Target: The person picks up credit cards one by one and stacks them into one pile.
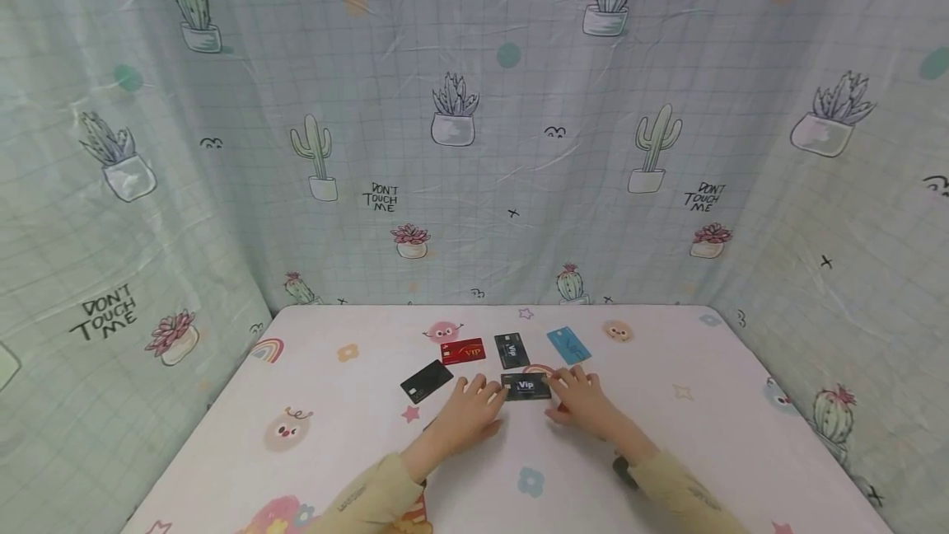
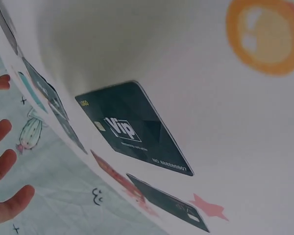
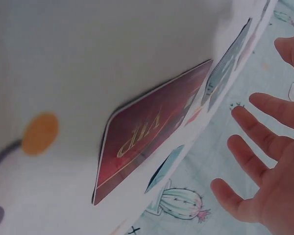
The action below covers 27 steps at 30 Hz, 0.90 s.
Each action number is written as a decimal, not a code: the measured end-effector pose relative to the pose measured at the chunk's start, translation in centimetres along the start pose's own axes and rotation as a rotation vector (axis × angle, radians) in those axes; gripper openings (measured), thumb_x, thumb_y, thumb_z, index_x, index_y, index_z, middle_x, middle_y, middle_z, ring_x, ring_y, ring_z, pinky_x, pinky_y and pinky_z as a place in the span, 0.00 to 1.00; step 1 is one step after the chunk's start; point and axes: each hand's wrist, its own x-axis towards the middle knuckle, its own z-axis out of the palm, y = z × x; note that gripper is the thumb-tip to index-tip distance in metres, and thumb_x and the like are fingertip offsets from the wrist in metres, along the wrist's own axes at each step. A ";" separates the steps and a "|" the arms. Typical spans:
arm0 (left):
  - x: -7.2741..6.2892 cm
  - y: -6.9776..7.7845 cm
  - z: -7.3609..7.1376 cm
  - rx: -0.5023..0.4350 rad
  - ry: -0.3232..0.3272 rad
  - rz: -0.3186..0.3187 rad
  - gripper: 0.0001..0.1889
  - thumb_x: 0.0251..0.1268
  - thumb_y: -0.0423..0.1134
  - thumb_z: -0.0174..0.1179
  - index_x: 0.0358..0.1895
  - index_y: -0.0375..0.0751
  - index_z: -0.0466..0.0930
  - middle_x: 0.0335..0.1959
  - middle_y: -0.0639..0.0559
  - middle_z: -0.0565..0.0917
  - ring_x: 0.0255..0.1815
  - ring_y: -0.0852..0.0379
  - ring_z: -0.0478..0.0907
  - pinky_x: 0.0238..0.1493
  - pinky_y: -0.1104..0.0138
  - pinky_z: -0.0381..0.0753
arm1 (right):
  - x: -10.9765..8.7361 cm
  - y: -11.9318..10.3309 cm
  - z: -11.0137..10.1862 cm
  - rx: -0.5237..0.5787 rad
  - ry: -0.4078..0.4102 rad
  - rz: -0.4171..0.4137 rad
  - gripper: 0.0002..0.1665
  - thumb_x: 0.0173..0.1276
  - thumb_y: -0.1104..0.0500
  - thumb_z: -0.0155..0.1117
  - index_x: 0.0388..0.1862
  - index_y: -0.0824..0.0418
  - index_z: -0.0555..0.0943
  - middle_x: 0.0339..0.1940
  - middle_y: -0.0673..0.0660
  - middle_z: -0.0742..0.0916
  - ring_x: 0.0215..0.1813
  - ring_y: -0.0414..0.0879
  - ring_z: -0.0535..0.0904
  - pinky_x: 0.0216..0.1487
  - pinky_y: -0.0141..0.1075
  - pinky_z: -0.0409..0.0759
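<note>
Wore a long, pale yellow-beige fabric left sleeve [image 1: 380, 491] and a matching right sleeve [image 1: 676, 486], with plain cuffs [image 1: 404, 472]. Bore small, dark, lettering-like print [image 1: 352, 498] on each sleeve, too small to read.

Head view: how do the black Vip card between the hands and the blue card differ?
The black Vip card lies nearly level in view; the blue card slants. The black Vip card sits between the left hand and right hand; the blue card lies beyond, untouched. Both are rectangular, with VIP lettering.

L hand [image 1: 465, 414] & R hand [image 1: 584, 404] fwd, palms dn, fingers apart.
</note>
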 end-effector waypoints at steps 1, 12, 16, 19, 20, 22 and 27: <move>-0.2 0.2 -0.2 0.001 -0.001 0.001 0.24 0.55 0.53 0.58 0.53 0.47 0.72 0.47 0.55 0.76 0.48 0.56 0.69 0.48 0.58 0.72 | -0.1 -0.2 -0.1 0.009 -0.005 0.001 0.29 0.54 0.46 0.64 0.53 0.58 0.73 0.46 0.56 0.77 0.46 0.50 0.65 0.46 0.51 0.63; -2.9 0.9 -1.8 -0.048 0.010 0.008 0.23 0.53 0.52 0.60 0.52 0.48 0.73 0.44 0.57 0.75 0.44 0.58 0.67 0.46 0.62 0.70 | -0.9 -1.4 -0.1 0.043 -0.003 -0.090 0.29 0.55 0.48 0.63 0.53 0.58 0.72 0.46 0.54 0.76 0.45 0.47 0.65 0.44 0.49 0.65; -3.8 0.9 -2.1 -0.039 0.006 -0.010 0.23 0.51 0.51 0.61 0.52 0.49 0.73 0.43 0.57 0.75 0.44 0.59 0.67 0.46 0.62 0.69 | -1.0 -2.0 -0.3 0.032 -0.012 -0.104 0.28 0.55 0.48 0.62 0.53 0.57 0.73 0.46 0.55 0.77 0.47 0.49 0.67 0.46 0.51 0.66; -4.6 0.7 -2.2 -0.022 0.017 -0.023 0.23 0.50 0.52 0.62 0.51 0.49 0.73 0.43 0.57 0.76 0.44 0.58 0.68 0.45 0.63 0.69 | -1.0 -2.5 -0.6 0.021 -0.021 -0.116 0.27 0.56 0.47 0.61 0.53 0.57 0.73 0.47 0.55 0.76 0.49 0.51 0.68 0.47 0.52 0.66; -4.9 0.6 -2.2 -0.019 0.018 -0.027 0.23 0.50 0.51 0.62 0.51 0.49 0.73 0.43 0.56 0.77 0.44 0.58 0.68 0.45 0.62 0.69 | -1.1 -2.6 -0.6 0.013 -0.024 -0.121 0.27 0.56 0.47 0.61 0.53 0.56 0.73 0.47 0.55 0.76 0.49 0.50 0.67 0.47 0.52 0.65; -5.4 0.4 -2.3 -0.017 0.028 -0.031 0.24 0.50 0.51 0.62 0.51 0.47 0.74 0.43 0.55 0.77 0.45 0.57 0.69 0.45 0.61 0.69 | -1.1 -2.7 -0.7 0.011 -0.027 -0.136 0.27 0.56 0.47 0.62 0.53 0.56 0.73 0.48 0.55 0.75 0.50 0.51 0.67 0.48 0.52 0.65; -6.8 -0.3 -2.2 -0.012 0.058 -0.034 0.24 0.48 0.50 0.63 0.50 0.45 0.75 0.42 0.54 0.77 0.44 0.55 0.69 0.43 0.59 0.70 | -1.1 -2.8 -0.8 0.009 -0.027 -0.172 0.27 0.56 0.48 0.62 0.54 0.55 0.73 0.48 0.53 0.75 0.52 0.50 0.66 0.49 0.52 0.66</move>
